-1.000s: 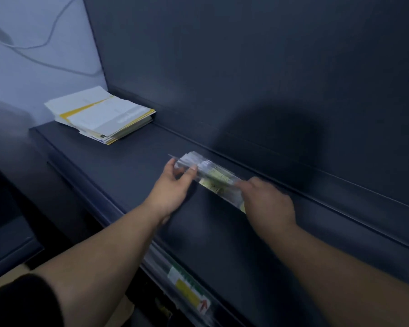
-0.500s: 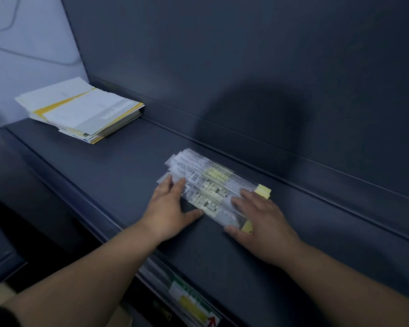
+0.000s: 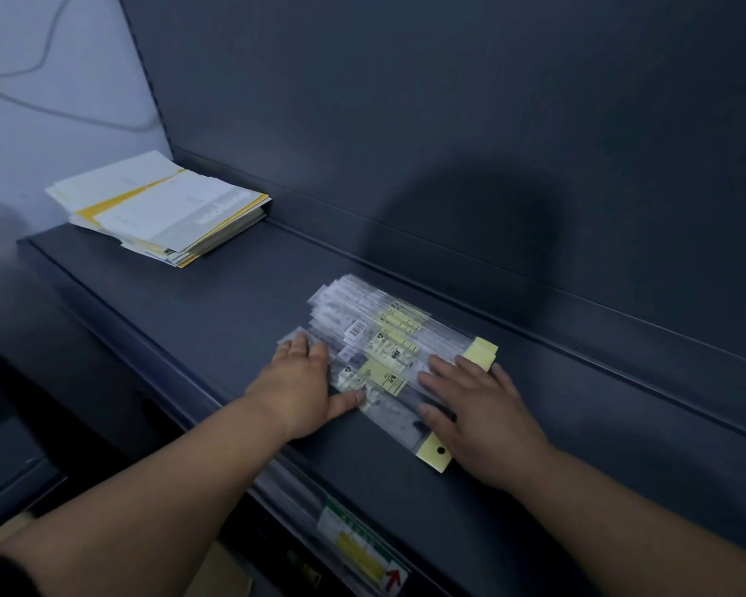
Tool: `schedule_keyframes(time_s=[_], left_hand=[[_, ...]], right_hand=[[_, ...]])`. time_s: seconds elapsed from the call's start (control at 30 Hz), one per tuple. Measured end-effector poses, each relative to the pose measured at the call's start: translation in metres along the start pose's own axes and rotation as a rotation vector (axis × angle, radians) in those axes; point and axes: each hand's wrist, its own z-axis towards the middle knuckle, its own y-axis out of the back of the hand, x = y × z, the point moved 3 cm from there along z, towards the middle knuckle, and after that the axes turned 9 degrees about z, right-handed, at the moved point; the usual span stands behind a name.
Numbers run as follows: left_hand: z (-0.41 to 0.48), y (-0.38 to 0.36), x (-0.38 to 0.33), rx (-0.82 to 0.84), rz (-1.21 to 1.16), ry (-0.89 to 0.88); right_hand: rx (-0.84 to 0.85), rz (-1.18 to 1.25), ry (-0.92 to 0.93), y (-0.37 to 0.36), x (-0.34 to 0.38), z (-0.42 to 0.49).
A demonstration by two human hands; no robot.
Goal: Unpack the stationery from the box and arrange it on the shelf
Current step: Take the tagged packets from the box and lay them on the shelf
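Several long clear packets of rulers [image 3: 388,351] with pale yellow labels and yellow hang tabs lie fanned out flat on the dark blue shelf [image 3: 216,321]. My left hand [image 3: 302,385] rests flat on the left ends of the packets, fingers spread, thumb against the nearest one. My right hand [image 3: 479,407] lies flat on their right ends, fingers spread, beside a yellow tab with a punched hole. Neither hand grips a packet. The box is out of view.
A stack of white and yellow paper pads [image 3: 164,209] sits at the shelf's far left against the back panel [image 3: 448,122]. A label strip [image 3: 362,549] with a red arrow runs along the shelf's front edge. A pale wall with cables is at the left.
The packets were held on edge in a bundle between both hands; now they lie flat and spread out toward the shelf front, with both hands pressed flat on them.
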Motion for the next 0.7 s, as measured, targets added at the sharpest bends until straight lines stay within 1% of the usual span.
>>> schedule_keyframes(time_s=[0.1, 0.2, 0.27, 0.4, 0.53, 0.63, 0.7], left_hand=[[-0.006, -0.003, 0.001, -0.022, -0.014, -0.016], [-0.006, -0.002, 0.005, -0.030, 0.035, -0.063], [-0.003, 0.003, 0.008, -0.005, 0.098, -0.110], [0.004, 0.012, 0.014, 0.057, 0.154, -0.179], [0.001, 0.010, 0.015, 0.096, 0.100, -0.215], [-0.003, 0.009, 0.017, 0.094, 0.091, -0.229], [-0.004, 0.008, 0.018, 0.084, 0.094, -0.232]], right_hand=[[0.054, -0.027, 0.022, 0.000, 0.002, -0.003], [0.040, -0.022, 0.046, -0.002, 0.003, -0.006], [0.001, -0.049, 0.090, -0.004, 0.007, -0.010], [0.031, -0.103, 0.116, -0.006, 0.017, -0.015], [0.044, -0.051, 0.102, -0.005, 0.020, -0.015], [-0.038, 0.003, 0.076, -0.001, 0.017, -0.014], [-0.070, 0.037, 0.009, 0.003, 0.015, -0.011]])
